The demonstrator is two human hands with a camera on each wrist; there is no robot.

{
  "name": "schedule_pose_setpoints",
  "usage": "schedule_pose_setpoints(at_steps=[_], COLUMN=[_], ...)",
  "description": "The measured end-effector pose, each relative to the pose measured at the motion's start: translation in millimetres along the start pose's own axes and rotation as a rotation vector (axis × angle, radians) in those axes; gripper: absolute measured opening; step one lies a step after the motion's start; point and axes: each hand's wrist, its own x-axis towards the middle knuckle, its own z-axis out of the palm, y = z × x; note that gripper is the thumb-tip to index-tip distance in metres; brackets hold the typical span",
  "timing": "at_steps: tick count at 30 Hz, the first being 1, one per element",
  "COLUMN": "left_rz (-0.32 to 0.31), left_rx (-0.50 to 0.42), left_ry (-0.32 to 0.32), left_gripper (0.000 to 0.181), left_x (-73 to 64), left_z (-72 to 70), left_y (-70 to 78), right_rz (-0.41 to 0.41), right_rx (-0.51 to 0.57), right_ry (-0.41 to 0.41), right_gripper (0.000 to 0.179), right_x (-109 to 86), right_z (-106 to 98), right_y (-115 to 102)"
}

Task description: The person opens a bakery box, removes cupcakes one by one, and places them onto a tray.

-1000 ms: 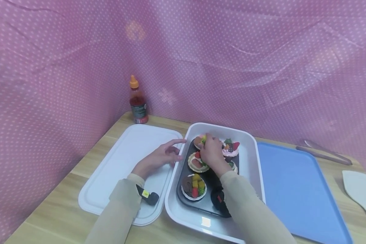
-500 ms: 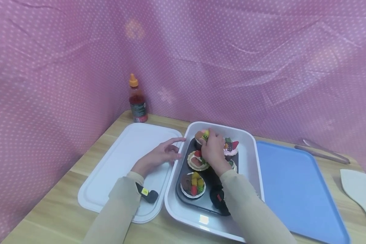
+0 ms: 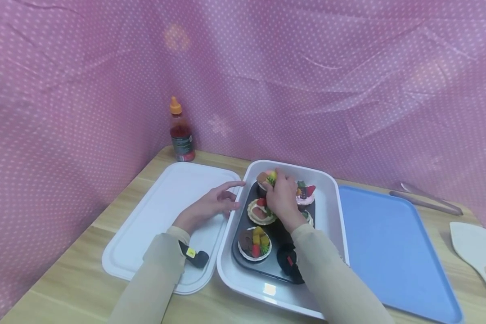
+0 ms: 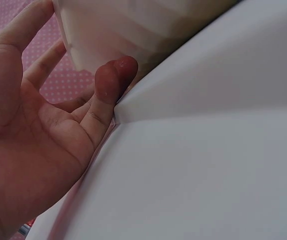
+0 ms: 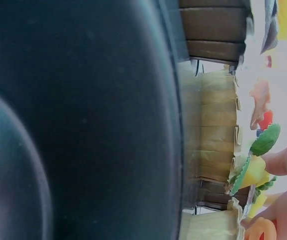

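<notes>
A white deep tray (image 3: 223,258) holds a dark muffin pan (image 3: 275,265) of fruit-topped cupcakes. At its far left, my right hand (image 3: 284,198) pinches a cupcake (image 3: 263,179) topped with brown and kiwi-green pieces, raised a little above its neighbours. The right hand covers part of this cupcake and the pan's middle. In the right wrist view, fingers (image 5: 283,210) show past pleated cups (image 5: 216,125). My left hand (image 3: 208,204) touches the white tray's left rim with its index finger extended. In the left wrist view, fingertips rest against a pale wall (image 4: 113,30).
A white lid (image 3: 158,216) lies under my left forearm. Right of the deep tray is a blue tray (image 3: 393,252), then tongs (image 3: 427,202) and a white spatula (image 3: 471,243). A sauce bottle (image 3: 182,139) stands at the back left corner, before pink dotted cloth.
My right hand has raised the far-left cupcake slightly from the pan, so its brown cup shows. My left hand stays at the rim. The whole head view has shifted slightly.
</notes>
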Motion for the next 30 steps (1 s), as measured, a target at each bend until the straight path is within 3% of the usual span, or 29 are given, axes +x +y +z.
schedule_pose_setpoints(at_steps=[15, 30], left_rz=[0.013, -0.006], left_rx=[0.005, 0.022], left_ry=[-0.004, -0.006], left_gripper=[0.062, 0.063], left_x=[-1.1, 0.3], left_z=[0.2, -0.7], left_y=[2.7, 1.0], right_rz=[0.001, 0.034], right_rx=[0.093, 0.108], right_ry=[-0.006, -0.021], right_gripper=[0.064, 0.066], right_x=[-0.6, -3.1], right_z=[-7.8, -7.3], right_y=[1.8, 2.3])
